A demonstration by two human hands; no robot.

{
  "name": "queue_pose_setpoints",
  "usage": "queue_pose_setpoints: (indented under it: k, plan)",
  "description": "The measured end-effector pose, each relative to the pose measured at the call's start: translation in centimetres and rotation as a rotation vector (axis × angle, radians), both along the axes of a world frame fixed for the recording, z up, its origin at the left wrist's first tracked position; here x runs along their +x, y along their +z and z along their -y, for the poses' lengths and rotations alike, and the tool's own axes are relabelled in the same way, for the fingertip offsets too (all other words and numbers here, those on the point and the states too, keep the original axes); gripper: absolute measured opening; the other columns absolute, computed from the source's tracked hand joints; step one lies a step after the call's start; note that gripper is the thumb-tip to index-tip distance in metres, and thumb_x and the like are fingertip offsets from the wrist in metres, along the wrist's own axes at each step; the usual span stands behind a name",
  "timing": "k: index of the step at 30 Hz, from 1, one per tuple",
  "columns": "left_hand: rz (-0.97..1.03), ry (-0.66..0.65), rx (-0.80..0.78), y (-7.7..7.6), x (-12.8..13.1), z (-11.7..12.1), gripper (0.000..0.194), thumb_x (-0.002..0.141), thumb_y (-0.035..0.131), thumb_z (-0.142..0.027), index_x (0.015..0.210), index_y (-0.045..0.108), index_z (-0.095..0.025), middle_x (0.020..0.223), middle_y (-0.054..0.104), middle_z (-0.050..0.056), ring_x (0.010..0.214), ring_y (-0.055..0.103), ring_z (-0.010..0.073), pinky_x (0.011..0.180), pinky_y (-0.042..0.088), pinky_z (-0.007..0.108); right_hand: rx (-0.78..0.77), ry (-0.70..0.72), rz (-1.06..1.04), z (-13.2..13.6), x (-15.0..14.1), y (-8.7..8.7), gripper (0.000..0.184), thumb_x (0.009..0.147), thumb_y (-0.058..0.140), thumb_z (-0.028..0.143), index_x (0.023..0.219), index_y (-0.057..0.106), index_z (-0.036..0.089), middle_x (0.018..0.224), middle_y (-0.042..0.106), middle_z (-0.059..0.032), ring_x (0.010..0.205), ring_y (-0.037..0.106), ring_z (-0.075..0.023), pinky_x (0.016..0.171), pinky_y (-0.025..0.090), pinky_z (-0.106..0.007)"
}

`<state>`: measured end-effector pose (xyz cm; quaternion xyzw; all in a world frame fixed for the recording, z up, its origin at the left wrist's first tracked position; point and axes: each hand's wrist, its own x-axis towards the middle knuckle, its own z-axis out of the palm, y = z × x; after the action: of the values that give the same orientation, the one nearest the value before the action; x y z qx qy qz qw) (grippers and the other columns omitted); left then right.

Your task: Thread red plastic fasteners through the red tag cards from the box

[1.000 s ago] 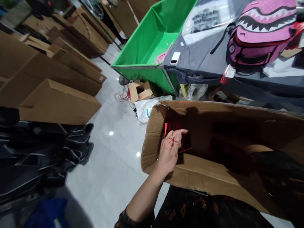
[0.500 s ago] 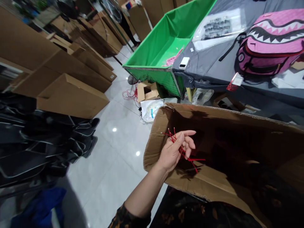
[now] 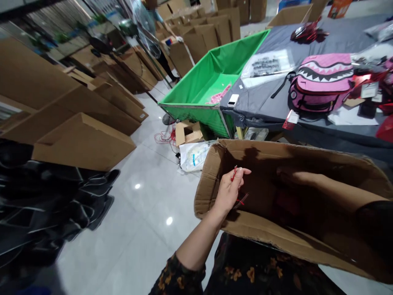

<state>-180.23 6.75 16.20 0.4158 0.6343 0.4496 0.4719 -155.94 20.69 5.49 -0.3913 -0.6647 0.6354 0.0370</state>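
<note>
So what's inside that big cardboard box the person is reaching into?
Inside the cardboard box, the left hand holds thin red ties; the right hand reaches in too. The bottom is in dark shadow, contents unclear.

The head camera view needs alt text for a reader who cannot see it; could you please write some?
A person's left hand pinches thin red ties over an open cardboard box, while the right hand reaches into its shadowed inside. Beyond stand a green fabric bin and a grey table with a pink shark-mouth backpack.
</note>
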Motion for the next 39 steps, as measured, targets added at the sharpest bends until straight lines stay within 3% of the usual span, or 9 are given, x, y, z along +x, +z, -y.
queue_pose_setpoints:
  k: [3,8,13,16,19,22,27,34,39]
  plan:
    - [-0.06,-0.005,0.031,-0.1,-0.5,-0.2,0.052,0.096,0.044,-0.056,0.1,0.074,-0.013,0.058,0.04,-0.004,0.056,0.039,0.0109,0.058,0.032,0.027,0.005,0.039,0.023,-1.4,0.5,2.3,0.05,0.074,0.072,0.066,0.082,0.061,0.017,0.07,0.064,-0.0029,0.06,0.059,-0.0145,0.058,0.048,-0.029]
    - [-0.12,-0.141,0.0,-0.5,-0.9,-0.3,0.041,0.09,0.055,-0.049,0.098,0.077,-0.015,0.068,0.058,0.0,0.068,0.051,0.0143,0.068,0.039,0.028,-0.028,-0.046,-0.137,-1.1,-0.1,8.9,0.057,0.078,0.068,0.069,0.097,0.06,0.016,0.08,0.067,-0.0046,0.066,0.059,-0.0131,0.066,0.048,-0.029]
    - [0.115,-0.307,-0.07,-0.4,-0.2,-0.6,0.049,0.072,0.07,-0.028,0.12,0.071,-0.016,0.062,0.033,-0.008,0.059,0.028,0.0085,0.062,0.028,0.025,-0.106,-0.198,-0.361,0.2,-1.3,13.1,0.046,0.079,0.076,0.056,0.1,0.065,0.016,0.076,0.063,-0.0017,0.062,0.053,-0.0094,0.058,0.042,-0.024]
    - [0.206,-0.427,-0.07,-0.3,0.5,-0.8,0.057,0.067,0.073,-0.022,0.124,0.069,-0.018,0.065,0.028,-0.008,0.061,0.024,0.0086,0.062,0.022,0.026,-0.173,-0.251,-0.476,0.4,-2.2,13.8,0.04,0.076,0.082,0.049,0.097,0.067,0.017,0.069,0.058,0.0012,0.058,0.048,-0.0077,0.054,0.039,-0.023]
    - [0.198,-0.47,-0.033,-0.2,1.2,-0.9,0.033,0.065,0.081,-0.04,0.087,0.075,-0.015,0.061,0.029,-0.007,0.062,0.026,0.01,0.062,0.02,0.028,-0.226,-0.322,-0.537,0.1,-2.8,13.8,0.042,0.071,0.087,0.045,0.095,0.068,0.017,0.066,0.055,0.0032,0.056,0.046,-0.0062,0.053,0.038,-0.022]
    - [0.219,-0.416,-0.062,0.2,1.5,-0.8,0.049,0.062,0.082,-0.056,0.055,0.054,-0.016,0.057,0.027,-0.007,0.06,0.023,0.0093,0.059,0.017,0.029,-0.228,-0.403,-0.501,-0.5,-2.7,13.0,0.046,0.067,0.089,0.046,0.094,0.068,0.016,0.069,0.058,0.0028,0.057,0.048,-0.0059,0.053,0.04,-0.021]
    - [0.274,-0.356,-0.109,0.6,1.0,-0.8,0.048,0.058,0.086,-0.055,0.067,0.063,-0.014,0.058,0.028,-0.008,0.058,0.022,0.0075,0.058,0.016,0.027,-0.166,-0.448,-0.439,-0.8,-1.7,12.2,0.054,0.064,0.089,0.05,0.098,0.062,0.018,0.075,0.066,0.0001,0.059,0.054,-0.0088,0.055,0.044,-0.023]
    - [0.218,-0.243,-0.061,2.4,-0.7,-1.7,0.059,0.061,0.087,-0.038,0.113,0.068,-0.017,0.068,0.029,-0.008,0.061,0.026,0.0075,0.061,0.023,0.024,0.036,0.025,-0.467,2.1,-3.8,15.0,0.038,0.09,0.066,0.052,0.089,0.053,0.017,0.088,0.072,-0.007,0.069,0.064,-0.0127,0.066,0.052,-0.027]
    - [0.036,-0.337,0.029,1.0,0.8,-2.6,0.029,0.071,0.079,-0.039,0.076,0.061,-0.016,0.068,0.044,-0.005,0.068,0.04,0.0117,0.068,0.032,0.027,0.066,0.148,-0.486,2.5,-6.5,14.7,0.029,0.094,0.061,0.044,0.092,0.054,0.016,0.078,0.067,-0.0015,0.069,0.063,-0.0121,0.063,0.051,-0.024]
